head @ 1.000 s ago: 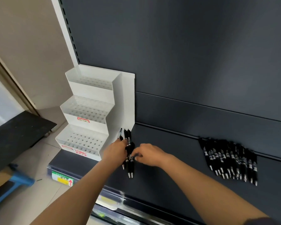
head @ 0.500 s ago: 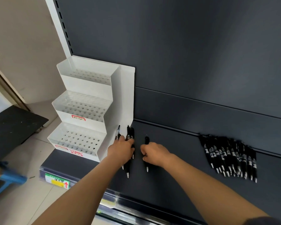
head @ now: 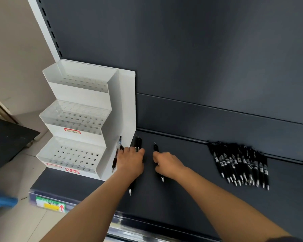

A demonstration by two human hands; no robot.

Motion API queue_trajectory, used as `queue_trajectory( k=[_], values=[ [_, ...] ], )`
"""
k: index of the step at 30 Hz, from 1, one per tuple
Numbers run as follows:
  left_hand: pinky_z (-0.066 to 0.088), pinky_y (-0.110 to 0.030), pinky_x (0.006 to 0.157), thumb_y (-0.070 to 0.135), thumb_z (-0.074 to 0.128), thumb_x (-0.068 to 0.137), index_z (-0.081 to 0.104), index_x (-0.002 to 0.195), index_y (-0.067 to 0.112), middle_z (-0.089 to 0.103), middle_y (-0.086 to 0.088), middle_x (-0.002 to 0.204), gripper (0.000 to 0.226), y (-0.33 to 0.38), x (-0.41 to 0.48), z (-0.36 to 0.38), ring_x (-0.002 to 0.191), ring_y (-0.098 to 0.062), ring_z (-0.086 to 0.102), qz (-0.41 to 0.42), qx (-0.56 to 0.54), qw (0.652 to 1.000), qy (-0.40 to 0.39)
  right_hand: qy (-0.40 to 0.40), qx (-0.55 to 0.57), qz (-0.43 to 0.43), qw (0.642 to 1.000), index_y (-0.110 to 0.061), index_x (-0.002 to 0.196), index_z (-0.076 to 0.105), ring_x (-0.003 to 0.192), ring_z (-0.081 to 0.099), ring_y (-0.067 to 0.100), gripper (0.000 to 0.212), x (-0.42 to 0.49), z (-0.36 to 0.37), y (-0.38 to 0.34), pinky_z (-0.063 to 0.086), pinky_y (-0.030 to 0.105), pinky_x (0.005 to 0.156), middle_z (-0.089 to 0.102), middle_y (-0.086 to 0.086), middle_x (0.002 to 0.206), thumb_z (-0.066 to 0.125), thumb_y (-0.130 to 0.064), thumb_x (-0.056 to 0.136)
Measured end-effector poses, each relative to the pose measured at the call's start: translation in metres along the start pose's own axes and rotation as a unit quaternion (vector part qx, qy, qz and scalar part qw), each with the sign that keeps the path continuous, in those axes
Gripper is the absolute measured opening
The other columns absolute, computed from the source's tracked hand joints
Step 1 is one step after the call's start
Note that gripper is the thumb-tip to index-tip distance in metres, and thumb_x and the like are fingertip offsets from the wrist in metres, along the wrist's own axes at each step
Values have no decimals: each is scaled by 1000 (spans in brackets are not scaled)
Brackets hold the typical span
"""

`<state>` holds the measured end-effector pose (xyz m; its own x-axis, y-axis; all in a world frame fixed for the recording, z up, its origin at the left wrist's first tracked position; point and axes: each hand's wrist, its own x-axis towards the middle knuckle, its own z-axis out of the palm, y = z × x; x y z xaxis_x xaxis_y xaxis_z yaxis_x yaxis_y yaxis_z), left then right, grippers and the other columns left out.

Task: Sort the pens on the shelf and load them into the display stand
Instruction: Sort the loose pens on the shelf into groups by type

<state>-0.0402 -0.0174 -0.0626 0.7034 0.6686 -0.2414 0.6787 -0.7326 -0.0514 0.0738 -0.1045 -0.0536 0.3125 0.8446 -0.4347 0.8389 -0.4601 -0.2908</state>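
A white three-tier display stand (head: 80,123) with hole grids stands at the shelf's left end, and none of its holes holds a pen. My left hand (head: 130,162) lies over a few black pens (head: 138,143) beside the stand's right wall; a dark red pen (head: 116,155) lies at its left. My right hand (head: 167,165) is closed around a single black pen (head: 156,147) lying on the shelf, its tip sticking out below the hand. A pile of several black pens (head: 241,165) lies farther right on the shelf.
The dark shelf board (head: 191,198) has a back panel behind it and a front rail with a green and yellow price label (head: 50,205). Left of the shelf are tiled floor, a black board (head: 9,138) and a blue object (head: 0,201).
My right hand has drawn one black pen to the right, apart from the small group under my left hand. The view has shifted slightly.
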Motion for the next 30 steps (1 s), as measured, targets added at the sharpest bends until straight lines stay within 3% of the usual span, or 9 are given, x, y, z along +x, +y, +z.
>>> queue_trajectory(
  k=[6,13,17,22,24,27,30],
  values=[
    [42,-38,88,21,46,91,33,132,21,49,-13,125,43,20,7,-4,114,-31,53,11,-8,999,-40,31,27,28,999,-11,109,47,96,57,31,23,-9,-1,17,51,39,77,55,13,110,52,-10,87],
    [44,-43,87,15,40,94,28,131,17,43,-17,123,39,59,9,-17,112,-35,48,41,-131,990,-38,113,77,64,989,-11,109,47,94,56,31,22,-30,-6,49,50,39,77,53,12,107,52,-12,87],
    [44,-45,87,14,39,92,31,122,12,48,-18,119,31,89,14,-23,105,-36,52,81,-214,970,-82,145,92,90,981,-12,109,48,95,56,31,23,-45,-14,71,46,34,74,55,12,107,52,-12,86],
    [40,-32,74,0,32,91,36,105,12,49,-15,105,19,137,17,-31,90,-26,50,144,-296,938,-104,182,101,121,970,-9,112,48,97,57,32,28,-75,-26,111,44,33,73,58,16,108,52,-10,85],
    [36,-27,71,-3,30,91,37,117,14,47,-13,103,32,160,15,-37,86,-22,46,163,-326,925,-105,194,110,142,964,-11,121,45,98,58,33,37,-88,-29,132,48,36,77,58,17,110,53,-10,85],
    [41,-28,80,0,30,95,13,147,27,51,-19,120,61,193,12,-43,101,-28,53,173,-371,906,-107,213,129,179,952,-14,135,36,100,58,33,52,-107,-33,163,50,40,82,58,17,110,53,-10,86],
    [44,-37,93,7,32,96,-10,149,27,51,-22,129,70,225,10,-45,115,-35,53,148,-417,888,-128,231,133,219,939,-12,143,29,102,58,32,61,-124,-38,195,49,38,82,58,16,112,52,-9,87]
  ],
)
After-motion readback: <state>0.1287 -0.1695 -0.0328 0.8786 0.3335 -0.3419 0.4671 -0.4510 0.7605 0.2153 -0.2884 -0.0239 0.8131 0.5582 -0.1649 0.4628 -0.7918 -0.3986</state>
